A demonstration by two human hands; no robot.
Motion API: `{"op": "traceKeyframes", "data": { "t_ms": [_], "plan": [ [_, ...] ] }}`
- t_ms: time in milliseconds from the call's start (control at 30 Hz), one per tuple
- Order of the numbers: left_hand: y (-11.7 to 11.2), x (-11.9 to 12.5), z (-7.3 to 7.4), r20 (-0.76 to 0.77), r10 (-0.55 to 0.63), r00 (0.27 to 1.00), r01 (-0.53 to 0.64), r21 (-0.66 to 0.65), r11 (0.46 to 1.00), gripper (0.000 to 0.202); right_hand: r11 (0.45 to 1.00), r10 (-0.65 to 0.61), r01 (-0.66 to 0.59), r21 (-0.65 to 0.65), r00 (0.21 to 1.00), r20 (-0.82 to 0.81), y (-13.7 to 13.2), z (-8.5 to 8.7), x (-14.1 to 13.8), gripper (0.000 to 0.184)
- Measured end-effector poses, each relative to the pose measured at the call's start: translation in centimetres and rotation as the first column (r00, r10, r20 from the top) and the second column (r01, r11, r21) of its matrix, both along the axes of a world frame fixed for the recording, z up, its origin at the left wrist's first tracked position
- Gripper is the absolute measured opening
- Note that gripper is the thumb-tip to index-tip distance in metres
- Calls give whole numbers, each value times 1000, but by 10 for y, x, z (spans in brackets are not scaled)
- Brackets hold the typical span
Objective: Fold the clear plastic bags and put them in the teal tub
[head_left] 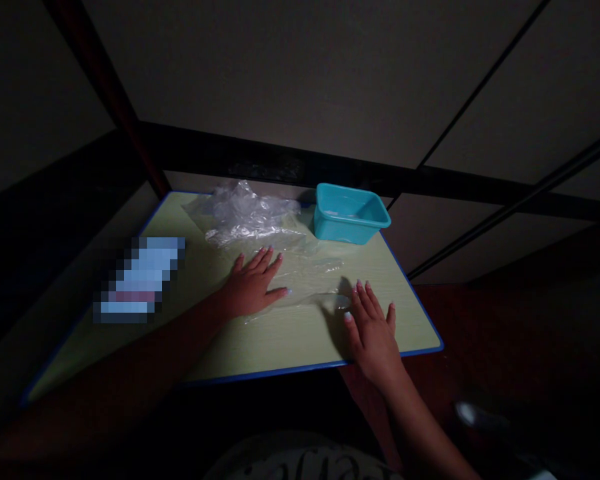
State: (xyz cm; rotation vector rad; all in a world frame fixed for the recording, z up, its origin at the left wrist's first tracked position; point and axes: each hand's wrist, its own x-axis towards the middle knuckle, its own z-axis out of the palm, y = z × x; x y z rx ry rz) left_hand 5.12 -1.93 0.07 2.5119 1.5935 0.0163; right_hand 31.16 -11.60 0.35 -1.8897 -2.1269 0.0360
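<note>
A clear plastic bag (310, 273) lies spread out on the pale, blue-edged table (220, 350). My left hand (253, 283) rests palm down on its left part, fingers spread. Over the right end of the bag is my right hand (373, 327), its fingers stretched out and holding nothing; whether it touches the plastic I cannot tell. Behind my left hand sits a crumpled heap of clear plastic bags (250, 210).
A turquoise plastic basket (347, 232) stands at the back right of the table, with something pale inside. On the left lies a blurred-out, phone-shaped object (143, 277). Dark panels (280, 73) rise close behind the table.
</note>
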Motion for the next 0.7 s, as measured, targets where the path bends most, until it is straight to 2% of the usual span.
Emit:
{"op": "traceKeyframes", "data": {
  "t_ms": [133, 233, 333, 433, 567, 700],
  "plan": [
    [-5, 1, -1, -5, -4, 1000, 4, 35, 999, 76, 990, -119, 120, 72, 993, -13, 8, 6, 10, 55],
    [-11, 5, 3, -9, 2, 1000, -1, 154, 988, 75, 997, -12, 12, 75, 1000, -8, 15, 11, -5, 54],
    [-18, 8, 7, -4, -4, 1000, 5, 267, 964, 74, 987, 157, -156, -33, 987, 19, 22, 14, -34, 59],
    [-21, 6, 7, -10, -15, 1000, 17, 309, 951, 73, 949, 276, -267, -166, 961, 33, 29, 14, -60, 64],
    [-23, 3, 3, -20, -25, 999, 30, 306, 951, 74, 907, 332, -307, -287, 943, 40, 34, 12, -74, 65],
    [-26, 3, 3, -17, -30, 999, 33, 256, 966, 78, 917, 301, -269, -294, 951, 68, 30, 8, -66, 67]
  ]
}}
